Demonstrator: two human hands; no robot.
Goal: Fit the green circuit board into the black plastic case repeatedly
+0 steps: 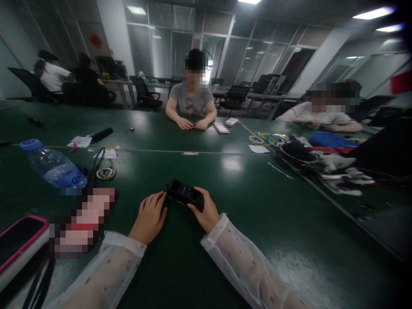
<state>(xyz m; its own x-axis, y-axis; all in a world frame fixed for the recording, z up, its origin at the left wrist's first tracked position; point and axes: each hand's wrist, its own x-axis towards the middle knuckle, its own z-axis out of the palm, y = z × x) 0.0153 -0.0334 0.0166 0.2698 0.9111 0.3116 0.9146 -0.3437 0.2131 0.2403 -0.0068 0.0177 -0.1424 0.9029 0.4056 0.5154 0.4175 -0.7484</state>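
A small black handheld device with a screen (184, 191) lies at a slant just above the green table (244, 214). My right hand (206, 210) is closed round its right end, thumb in front and fingers behind. At the device's left end, my left hand (150, 216) rests with its fingers stretched out and the palm facing down. Those fingertips come close to the device's edge; whether they touch it I cannot tell. Sheer white sleeves with dark dots cover both my forearms.
On the left stand a water bottle (54, 165), a blurred-out pink item (86, 219), a pink-rimmed phone (24, 236) and a beaded bracelet (106, 172). A wrench (279, 170) and a heap of cables (299, 150) lie right. Another person (192, 96) sits opposite.
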